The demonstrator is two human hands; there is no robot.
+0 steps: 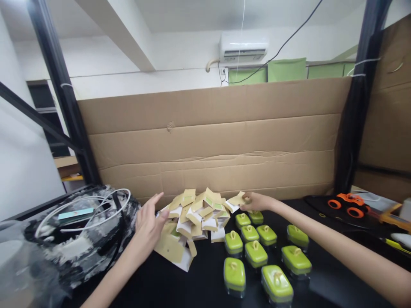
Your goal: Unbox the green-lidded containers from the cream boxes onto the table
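Note:
A heap of folded tan-and-white card pieces (205, 214) lies on the black table (205, 273) against the cardboard wall. My left hand (150, 220) is raised at the heap's left side, its fingers apart and nothing in them. At the right end of the heap, my right hand (252, 201) has its fingers closed on the edge of a card piece (236, 201). Several small clear containers with green lids (256, 253), each with a looped handle on top, stand to the right of the heap, below my right hand and forearm.
On the left are a black-and-white fluffy bundle (80, 252) with a white cable (128, 205) and clear plastic (28, 273). An orange-wheeled toy car (349, 204) sits at the right. Tall cardboard (212, 141) closes off the back between black posts.

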